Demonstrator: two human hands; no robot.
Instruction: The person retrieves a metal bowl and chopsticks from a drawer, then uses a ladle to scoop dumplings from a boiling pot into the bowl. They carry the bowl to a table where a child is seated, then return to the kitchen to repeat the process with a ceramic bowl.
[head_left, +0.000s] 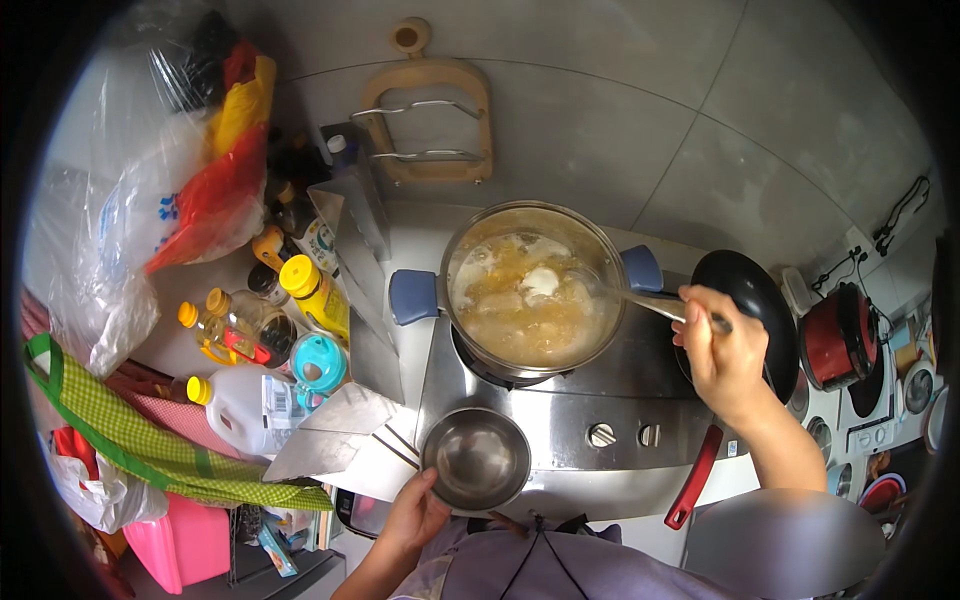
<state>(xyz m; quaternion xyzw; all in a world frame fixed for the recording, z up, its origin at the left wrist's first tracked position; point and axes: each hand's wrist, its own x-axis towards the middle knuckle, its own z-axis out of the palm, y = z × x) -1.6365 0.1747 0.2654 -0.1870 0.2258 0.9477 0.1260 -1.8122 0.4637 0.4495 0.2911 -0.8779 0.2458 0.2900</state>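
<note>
My left hand (416, 511) grips the rim of a stainless steel bowl (477, 459), held in front of the stove with nothing seen inside it. Over the stove's right side, my right hand (726, 349) is closed around the handle of a metal ladle or spoon (652, 302). The tool's lower end goes into a steel pot (534, 361) with blue side grips, and steam and broth blur its head. Cloudy yellowish broth (499, 315) foams inside the pot, and a rounded white piece (540, 282) shows at the surface near the tool.
A black frying pan (757, 315) with a red handle (694, 478) sits beneath my right forearm. Left of the pot stands a folded metal splash guard (360, 300). Beyond it are several bottles, including a yellow one (319, 292) and a white jug (244, 409). Stove knobs (602, 436) face me.
</note>
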